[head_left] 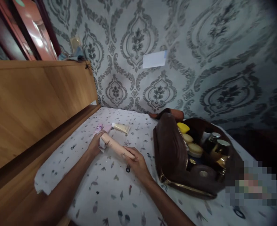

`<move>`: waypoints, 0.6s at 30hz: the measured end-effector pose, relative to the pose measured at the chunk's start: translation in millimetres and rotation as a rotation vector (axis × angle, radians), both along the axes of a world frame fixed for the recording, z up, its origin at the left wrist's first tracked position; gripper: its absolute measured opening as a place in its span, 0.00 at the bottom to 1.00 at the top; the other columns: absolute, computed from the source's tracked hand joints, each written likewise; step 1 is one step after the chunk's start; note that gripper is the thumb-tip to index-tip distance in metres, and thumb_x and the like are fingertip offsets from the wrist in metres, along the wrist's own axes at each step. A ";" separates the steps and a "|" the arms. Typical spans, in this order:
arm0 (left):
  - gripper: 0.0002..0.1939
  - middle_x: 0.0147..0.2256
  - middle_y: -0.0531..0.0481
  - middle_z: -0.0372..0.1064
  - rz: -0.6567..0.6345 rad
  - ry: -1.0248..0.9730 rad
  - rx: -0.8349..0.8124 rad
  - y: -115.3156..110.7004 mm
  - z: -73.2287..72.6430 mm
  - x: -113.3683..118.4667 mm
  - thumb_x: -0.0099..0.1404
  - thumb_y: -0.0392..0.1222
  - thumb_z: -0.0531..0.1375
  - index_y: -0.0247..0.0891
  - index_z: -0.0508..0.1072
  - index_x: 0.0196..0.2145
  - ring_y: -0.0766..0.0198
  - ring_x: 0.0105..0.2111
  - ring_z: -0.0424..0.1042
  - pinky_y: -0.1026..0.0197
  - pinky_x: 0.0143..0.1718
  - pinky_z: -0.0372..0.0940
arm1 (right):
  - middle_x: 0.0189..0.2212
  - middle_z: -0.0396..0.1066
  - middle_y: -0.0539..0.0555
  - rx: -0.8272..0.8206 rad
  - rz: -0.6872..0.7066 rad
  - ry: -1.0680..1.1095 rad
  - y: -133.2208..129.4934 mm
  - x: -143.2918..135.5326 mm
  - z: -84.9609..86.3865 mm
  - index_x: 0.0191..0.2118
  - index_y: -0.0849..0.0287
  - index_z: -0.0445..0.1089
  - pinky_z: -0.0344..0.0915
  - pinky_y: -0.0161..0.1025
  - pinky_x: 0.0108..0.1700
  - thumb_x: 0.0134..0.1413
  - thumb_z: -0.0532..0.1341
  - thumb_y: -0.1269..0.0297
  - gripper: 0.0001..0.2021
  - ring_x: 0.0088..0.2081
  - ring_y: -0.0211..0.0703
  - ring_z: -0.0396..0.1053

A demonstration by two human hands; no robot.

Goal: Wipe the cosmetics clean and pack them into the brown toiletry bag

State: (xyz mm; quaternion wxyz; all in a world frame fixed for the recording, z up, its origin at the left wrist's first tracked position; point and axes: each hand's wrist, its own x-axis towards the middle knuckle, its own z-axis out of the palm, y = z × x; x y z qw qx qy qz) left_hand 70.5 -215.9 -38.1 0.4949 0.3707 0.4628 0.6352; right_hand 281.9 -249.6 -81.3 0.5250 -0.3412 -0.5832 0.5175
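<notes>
A long pale peach tube (117, 147) is held slantwise above the patterned white sheet (110, 188). My right hand (137, 163) has its fingers closed round the tube's lower right end. At the upper left end is my left hand (96, 143), closed on a crumpled whitish cloth or tissue (102, 145) that touches the tube. Just beyond my left hand lies a small pink and purple packet (103, 127). A cream tube with a white cap (121, 127) rests on the sheet behind the peach tube.
An open dark brown bag (171, 147) with yellow-lidded jars and bottles stands at the right. Behind it sits a brown leather item (176, 114). A wooden panel (39, 103) runs along the left, and a patterned wall (138, 72) rises at the back.
</notes>
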 end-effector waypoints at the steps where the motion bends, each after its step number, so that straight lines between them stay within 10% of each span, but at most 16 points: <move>1: 0.17 0.21 0.58 0.62 -0.025 0.002 0.009 -1.3 0.5 1.8 0.49 0.53 0.67 0.37 0.72 0.28 0.70 0.21 0.61 0.68 0.22 0.58 | 0.38 0.76 0.56 -0.061 0.008 0.020 0.3 0.7 1.9 0.42 0.57 0.78 0.69 0.40 0.41 0.45 0.69 0.59 0.16 0.39 0.47 0.72; 7: 0.22 0.24 0.54 0.68 -0.161 0.019 0.060 -10.7 4.2 11.1 0.52 0.59 0.67 0.37 0.76 0.34 0.67 0.24 0.66 0.67 0.25 0.59 | 0.23 0.70 0.50 -0.368 0.009 0.148 0.6 5.3 7.2 0.42 0.59 0.75 0.65 0.38 0.22 0.39 0.70 0.45 0.26 0.21 0.41 0.65; 18: 0.21 0.17 0.57 0.64 -0.151 -0.093 -0.068 -9.7 -6.4 7.2 0.48 0.55 0.71 0.36 0.70 0.22 0.70 0.18 0.62 0.66 0.21 0.57 | 0.23 0.72 0.53 -0.119 -0.106 -0.062 -3.9 0.3 11.4 0.25 0.61 0.74 0.64 0.37 0.31 0.42 0.67 0.50 0.16 0.28 0.43 0.66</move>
